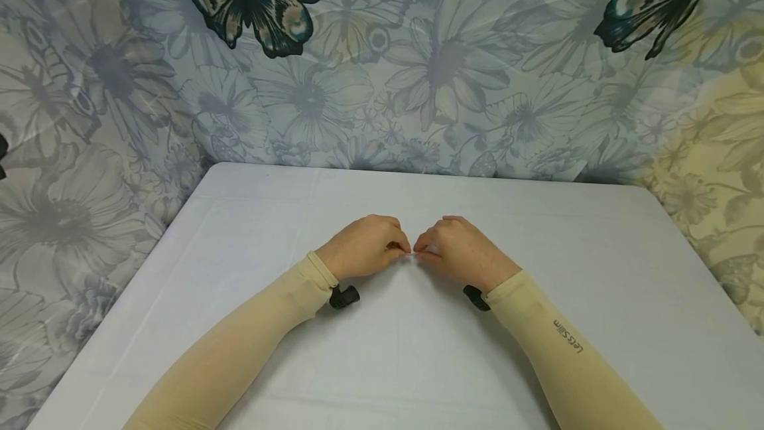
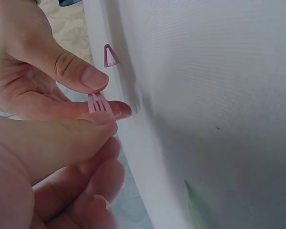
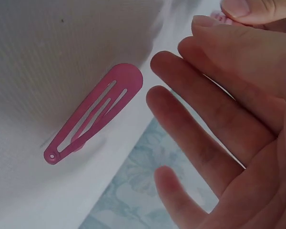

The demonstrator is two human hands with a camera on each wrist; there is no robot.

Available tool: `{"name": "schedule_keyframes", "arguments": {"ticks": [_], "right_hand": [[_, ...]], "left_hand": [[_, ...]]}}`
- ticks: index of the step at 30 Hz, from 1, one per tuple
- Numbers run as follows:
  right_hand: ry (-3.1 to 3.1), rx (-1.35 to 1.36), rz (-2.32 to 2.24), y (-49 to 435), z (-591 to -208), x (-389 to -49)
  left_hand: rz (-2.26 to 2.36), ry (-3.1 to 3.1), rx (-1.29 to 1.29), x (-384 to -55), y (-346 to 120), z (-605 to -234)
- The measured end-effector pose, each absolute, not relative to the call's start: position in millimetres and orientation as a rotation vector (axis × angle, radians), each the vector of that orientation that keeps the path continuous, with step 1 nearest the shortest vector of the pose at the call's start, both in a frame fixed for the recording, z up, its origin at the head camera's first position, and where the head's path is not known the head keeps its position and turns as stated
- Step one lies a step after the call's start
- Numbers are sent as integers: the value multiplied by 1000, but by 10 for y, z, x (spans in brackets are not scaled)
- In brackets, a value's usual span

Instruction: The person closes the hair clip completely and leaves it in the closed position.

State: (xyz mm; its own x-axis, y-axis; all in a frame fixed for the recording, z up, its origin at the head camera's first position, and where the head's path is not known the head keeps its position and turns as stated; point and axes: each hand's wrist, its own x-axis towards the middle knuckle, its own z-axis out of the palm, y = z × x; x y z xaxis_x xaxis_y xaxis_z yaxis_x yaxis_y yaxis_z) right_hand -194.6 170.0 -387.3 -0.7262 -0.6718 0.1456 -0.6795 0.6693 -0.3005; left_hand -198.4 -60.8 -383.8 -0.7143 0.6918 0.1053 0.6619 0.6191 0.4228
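In front of me, my left hand point(image 1: 367, 244) and right hand point(image 1: 462, 251) meet fingertip to fingertip over the white table. Between them is a small pale pink snap hair clip point(image 2: 98, 103), each hand pinching one end with thumb and index finger. Most of its lower end is covered by the left thumb. The right hand's other fingers point(image 3: 195, 129) are spread loosely. A darker pink snap hair clip point(image 3: 93, 112) lies on the table near them in the right wrist view. The left wrist view shows a small magenta clip point(image 2: 111, 56) beyond the right thumb.
A white cloth covers the table point(image 1: 239, 217), with a flowered, butterfly-printed backdrop point(image 1: 442, 71) behind and beside it. Black devices point(image 1: 344, 296) sit at both wrists, below beige sleeves point(image 1: 251, 324). A blurred green pointed shape point(image 2: 196, 207) shows low in the left wrist view.
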Motion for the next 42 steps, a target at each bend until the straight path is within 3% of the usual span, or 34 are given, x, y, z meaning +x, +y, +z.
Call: {"name": "schedule_keyframes", "arguments": {"ticks": [42], "right_hand": [[-3037, 886, 574, 2166, -3793, -1891]], "left_hand": [[594, 2816, 931, -2046, -440, -3901]]}}
